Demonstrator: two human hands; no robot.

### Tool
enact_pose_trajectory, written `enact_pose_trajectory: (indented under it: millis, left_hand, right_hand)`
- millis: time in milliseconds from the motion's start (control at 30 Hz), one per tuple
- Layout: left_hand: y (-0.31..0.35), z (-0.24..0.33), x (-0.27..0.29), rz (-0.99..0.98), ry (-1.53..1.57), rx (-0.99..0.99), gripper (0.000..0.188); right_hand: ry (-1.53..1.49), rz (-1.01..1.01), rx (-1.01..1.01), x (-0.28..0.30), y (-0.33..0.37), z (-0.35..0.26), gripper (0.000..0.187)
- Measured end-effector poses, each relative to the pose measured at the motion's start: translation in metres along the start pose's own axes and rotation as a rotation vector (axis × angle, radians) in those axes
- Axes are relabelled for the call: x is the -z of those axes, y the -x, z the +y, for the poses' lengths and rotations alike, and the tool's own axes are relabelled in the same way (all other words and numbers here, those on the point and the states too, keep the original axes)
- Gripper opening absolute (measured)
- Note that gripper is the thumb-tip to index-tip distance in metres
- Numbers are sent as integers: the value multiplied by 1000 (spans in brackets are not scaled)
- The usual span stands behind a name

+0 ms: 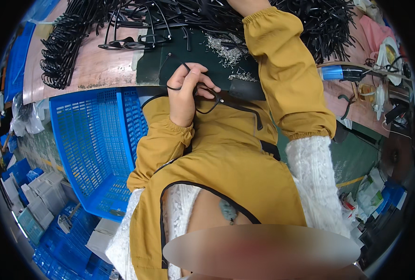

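Note:
My left hand [186, 95] is closed on a black eyeglass frame [208, 111] in front of my apron, at the table's near edge. Its rims loop around my fingers, and one temple arm reaches to the right with its tip bent down. My right arm stretches far across the table, and only part of my right hand [247, 5] shows at the top edge. It is nearest to a big heap of black temple arms [324, 30]; its fingers are out of the picture. Small silvery screws [226, 50] lie scattered on the dark green mat [150, 65].
Assembled black glasses [128, 44] stand left of the screws. A long stack of black eyewear parts [60, 56] lines the table's left. Blue plastic baskets [118, 105] sit below the table edge. A tool with a blue body [332, 72] lies at right.

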State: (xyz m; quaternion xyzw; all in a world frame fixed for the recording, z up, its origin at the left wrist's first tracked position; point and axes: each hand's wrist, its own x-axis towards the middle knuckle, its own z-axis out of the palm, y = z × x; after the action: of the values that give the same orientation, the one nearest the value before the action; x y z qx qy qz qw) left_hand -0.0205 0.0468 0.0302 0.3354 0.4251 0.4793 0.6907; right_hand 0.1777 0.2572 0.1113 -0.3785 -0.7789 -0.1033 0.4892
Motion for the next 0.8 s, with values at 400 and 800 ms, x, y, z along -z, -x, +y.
enact_pose_trajectory:
  millis: [400, 800]
  left_hand:
    - [1, 12, -3, 3, 18, 74, 50]
    - [19, -10, -41, -445, 38, 796, 46]
  right_hand:
    - [-26, 291, 22, 62, 8, -58, 11]
    - [-585, -92, -1033, 113, 226, -131, 10]
